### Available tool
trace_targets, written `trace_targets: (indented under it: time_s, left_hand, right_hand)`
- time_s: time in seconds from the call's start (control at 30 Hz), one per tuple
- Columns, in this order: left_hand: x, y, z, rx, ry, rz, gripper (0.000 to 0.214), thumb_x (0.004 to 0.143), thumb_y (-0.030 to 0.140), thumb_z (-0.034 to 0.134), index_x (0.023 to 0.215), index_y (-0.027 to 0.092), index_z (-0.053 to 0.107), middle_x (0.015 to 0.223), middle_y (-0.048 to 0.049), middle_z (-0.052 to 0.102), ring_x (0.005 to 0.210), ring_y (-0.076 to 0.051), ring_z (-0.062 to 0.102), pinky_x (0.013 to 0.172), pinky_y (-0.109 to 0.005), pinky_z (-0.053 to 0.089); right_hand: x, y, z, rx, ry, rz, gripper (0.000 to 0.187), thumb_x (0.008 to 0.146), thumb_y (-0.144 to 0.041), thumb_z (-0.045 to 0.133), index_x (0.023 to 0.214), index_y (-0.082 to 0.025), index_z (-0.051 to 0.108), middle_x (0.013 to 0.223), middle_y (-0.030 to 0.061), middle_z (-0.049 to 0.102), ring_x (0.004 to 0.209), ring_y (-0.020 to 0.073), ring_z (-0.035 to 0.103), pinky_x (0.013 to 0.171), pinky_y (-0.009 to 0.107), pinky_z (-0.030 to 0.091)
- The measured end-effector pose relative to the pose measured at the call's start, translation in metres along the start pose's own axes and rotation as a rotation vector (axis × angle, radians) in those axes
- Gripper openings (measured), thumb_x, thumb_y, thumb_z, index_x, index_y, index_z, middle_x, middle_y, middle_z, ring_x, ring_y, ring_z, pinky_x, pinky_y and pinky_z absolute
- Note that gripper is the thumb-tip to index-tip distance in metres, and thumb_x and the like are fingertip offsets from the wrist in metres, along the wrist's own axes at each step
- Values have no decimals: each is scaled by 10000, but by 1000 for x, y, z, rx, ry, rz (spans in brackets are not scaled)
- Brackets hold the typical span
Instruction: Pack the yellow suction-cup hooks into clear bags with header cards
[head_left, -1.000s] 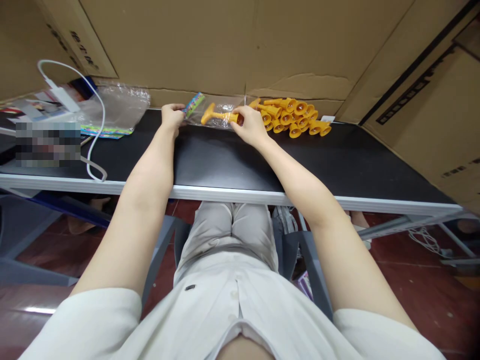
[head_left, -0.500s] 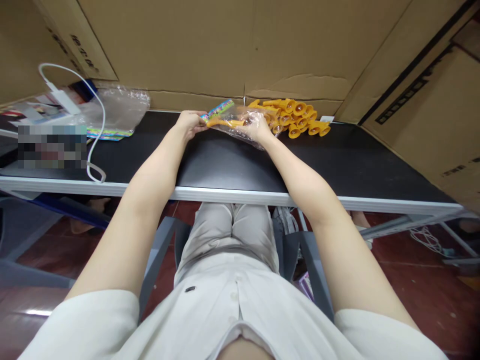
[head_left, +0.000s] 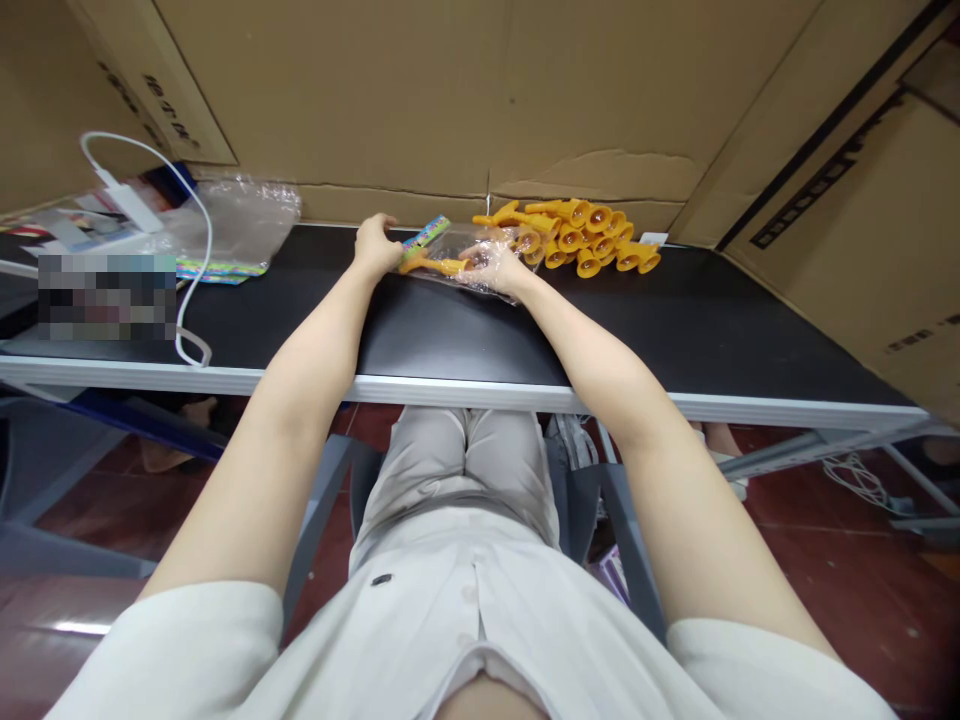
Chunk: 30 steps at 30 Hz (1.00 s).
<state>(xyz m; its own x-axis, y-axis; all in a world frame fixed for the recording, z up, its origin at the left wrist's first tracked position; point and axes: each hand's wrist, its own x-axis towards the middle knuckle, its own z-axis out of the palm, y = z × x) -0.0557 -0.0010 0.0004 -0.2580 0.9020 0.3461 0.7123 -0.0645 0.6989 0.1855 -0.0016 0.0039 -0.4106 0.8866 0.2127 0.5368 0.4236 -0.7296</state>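
A clear plastic bag (head_left: 442, 285) with a colourful printed header lies on the black table under my hands. Inside or beneath its film is an orange plastic horn-shaped piece (head_left: 448, 266), its narrow end toward the left. My right hand (head_left: 499, 270) has its fingers and thumb around the bag near the horn's wide end. At the header end, my left hand (head_left: 377, 247) has its fingers parted from the thumb, close to the bag's edge. Just right of the bag sits a pile of orange horn-shaped pieces (head_left: 598, 243), partly seen through the film.
More clear bags with printed headers (head_left: 238, 225) lie at the left. A white adapter (head_left: 135, 205) with a white cable (head_left: 206, 225) is beside them. Cardboard (head_left: 420, 100) walls the table's back. A grey metal edge (head_left: 465, 390) runs along the front.
The bag with the orange piece has shifted slightly left and lower. My left hand's fingers have loosened from the header end. My right hand has moved a little left with the bag.
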Motion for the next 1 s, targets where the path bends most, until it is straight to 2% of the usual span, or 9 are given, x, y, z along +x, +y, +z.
trace_targets:
  time_s: [0.1, 0.17, 0.27, 0.37, 0.57, 0.67, 0.87, 1.0]
  left_hand:
    - [-10, 14, -4, 27, -81, 73, 491, 707, 230, 674, 1177, 201, 813, 1409, -131, 773, 1417, -332, 649, 1283, -435, 475]
    - [-14, 21, -5, 36, -155, 91, 453, 677, 220, 649, 1090, 194, 834, 1272, -126, 819, 1359, -339, 674, 1260, -444, 489]
    - [-14, 21, -4, 89, -206, 36, 439, 653, 188, 623, 1026, 158, 852, 1070, -127, 839, 1236, -368, 723, 1207, -486, 525]
    - [-11, 17, -4, 125, -211, 10, 443, 694, 197, 602, 1048, 140, 862, 1009, -109, 844, 1172, -355, 744, 1180, -468, 544]
    - [-13, 19, -8, 197, -242, -2, 532, 761, 234, 611, 1213, 120, 866, 1172, -122, 862, 1264, -355, 710, 1199, -404, 522]
    - [-15, 22, -7, 216, -227, -12, 539, 790, 234, 624, 1256, 103, 860, 1224, -147, 855, 1299, -355, 681, 1213, -405, 503]
    - [-16, 26, -6, 391, -145, -86, 531, 805, 215, 704, 1318, 170, 832, 1323, -162, 813, 1407, -397, 658, 1252, -512, 485]
    - [-11, 20, -4, 460, -103, -135, 572, 841, 187, 693, 1401, 115, 784, 1431, -216, 764, 1462, -430, 640, 1275, -548, 482]
  right_hand:
    - [2, 3, 1, 47, -21, -16, 359, 789, -275, 927, 1088, -177, 753, 1074, 90, 797, 1104, 257, 756, 1153, 464, 587]
    - [3, 4, 1, 72, -33, -21, 368, 768, -245, 918, 1096, -175, 765, 1100, 107, 807, 1125, 278, 765, 1143, 491, 601]
    - [4, 5, 1, 82, -20, -9, 381, 721, -227, 927, 1065, -152, 784, 1107, 131, 810, 1164, 317, 765, 1142, 504, 604]
    - [6, 7, 1, 107, 3, 13, 398, 710, -215, 919, 1083, -146, 797, 1107, 133, 815, 1191, 340, 767, 1159, 526, 597]
    - [13, 18, 5, 348, -44, 29, 372, 745, -201, 885, 1103, -150, 800, 1130, 133, 822, 1208, 306, 776, 1189, 507, 587]
    - [12, 17, 6, 379, -66, 29, 356, 718, -182, 898, 1058, -153, 797, 1117, 121, 830, 1225, 305, 771, 1206, 516, 578]
    - [6, 8, 4, 400, -35, 58, 286, 718, -87, 865, 982, -151, 776, 1078, 112, 849, 1207, 288, 788, 1220, 506, 565]
    - [5, 8, 2, 414, -62, 59, 244, 736, -42, 828, 948, -159, 792, 1060, 90, 866, 1223, 275, 797, 1232, 486, 559]
